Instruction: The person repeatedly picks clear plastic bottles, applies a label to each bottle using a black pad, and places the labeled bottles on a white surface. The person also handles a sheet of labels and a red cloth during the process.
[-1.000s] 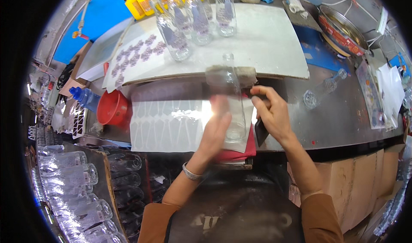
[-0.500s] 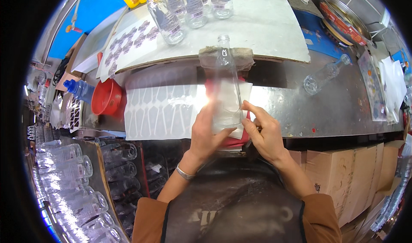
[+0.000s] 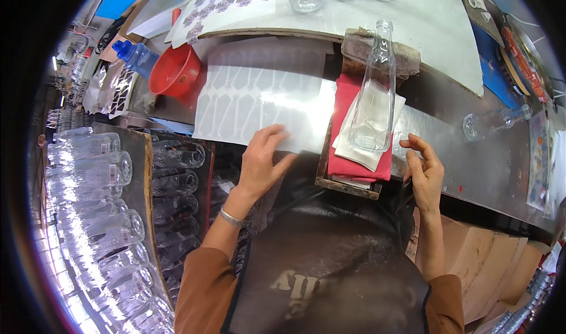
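A clear glass bottle (image 3: 377, 92) lies on a folded white cloth (image 3: 355, 146) over a red cloth pad (image 3: 359, 168), its neck leaning over a rag-wrapped block (image 3: 407, 60). My left hand (image 3: 260, 160) is off the bottle, thumb and fingers apart, over the near edge of a sheet of clear label shapes (image 3: 236, 107). To the right of the bottle's base hovers my right hand (image 3: 425, 172), index finger and thumb apart and the other fingers curled. Neither hand touches the bottle.
Several bottles stand on the white board (image 3: 424, 27) by a printed label sheet (image 3: 227, 7). A red cup (image 3: 175, 71) and a blue-capped bottle (image 3: 137, 58) sit left. Another glass bottle (image 3: 495, 122) lies right. Crates of bottles (image 3: 94, 175) and cardboard boxes (image 3: 489, 263) flank me.
The bottle was blurred between my hands and now rests on the cloth pad. My left hand has moved away to the left, toward the label sheet. The view has shifted left.
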Demonstrator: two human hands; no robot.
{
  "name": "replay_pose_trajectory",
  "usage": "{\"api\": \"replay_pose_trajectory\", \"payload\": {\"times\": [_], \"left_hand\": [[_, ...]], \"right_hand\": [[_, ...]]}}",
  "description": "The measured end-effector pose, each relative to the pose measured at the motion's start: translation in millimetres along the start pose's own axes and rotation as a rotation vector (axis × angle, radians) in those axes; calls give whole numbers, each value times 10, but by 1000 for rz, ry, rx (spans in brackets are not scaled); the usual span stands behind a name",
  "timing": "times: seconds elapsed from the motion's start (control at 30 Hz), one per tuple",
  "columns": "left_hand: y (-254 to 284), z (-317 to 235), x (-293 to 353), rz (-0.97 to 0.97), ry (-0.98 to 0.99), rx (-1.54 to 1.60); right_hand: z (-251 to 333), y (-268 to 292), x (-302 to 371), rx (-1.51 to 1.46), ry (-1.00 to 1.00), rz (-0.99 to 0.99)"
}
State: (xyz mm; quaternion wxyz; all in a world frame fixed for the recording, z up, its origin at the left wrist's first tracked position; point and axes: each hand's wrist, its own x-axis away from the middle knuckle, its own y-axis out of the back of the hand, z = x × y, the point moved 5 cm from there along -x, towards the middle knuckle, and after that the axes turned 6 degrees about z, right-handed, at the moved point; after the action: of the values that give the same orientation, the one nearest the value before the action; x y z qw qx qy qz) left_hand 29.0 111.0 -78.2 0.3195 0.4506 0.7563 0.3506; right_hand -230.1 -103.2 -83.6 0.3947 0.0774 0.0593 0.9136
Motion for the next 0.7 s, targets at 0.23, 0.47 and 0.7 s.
{"api": "replay_pose_trajectory", "payload": {"times": [0.23,0.47,0.7], "left_hand": [[-90,-88,-91,75,-25,-24],[-55,-33,-135,80,-15,21],[-42,-69,-143,123,-25,-10]], "right_hand": [[74,-75,24,48,42,8],[35,-86,37,16,43,13],[-64,-52,66,1,27,10]]}}
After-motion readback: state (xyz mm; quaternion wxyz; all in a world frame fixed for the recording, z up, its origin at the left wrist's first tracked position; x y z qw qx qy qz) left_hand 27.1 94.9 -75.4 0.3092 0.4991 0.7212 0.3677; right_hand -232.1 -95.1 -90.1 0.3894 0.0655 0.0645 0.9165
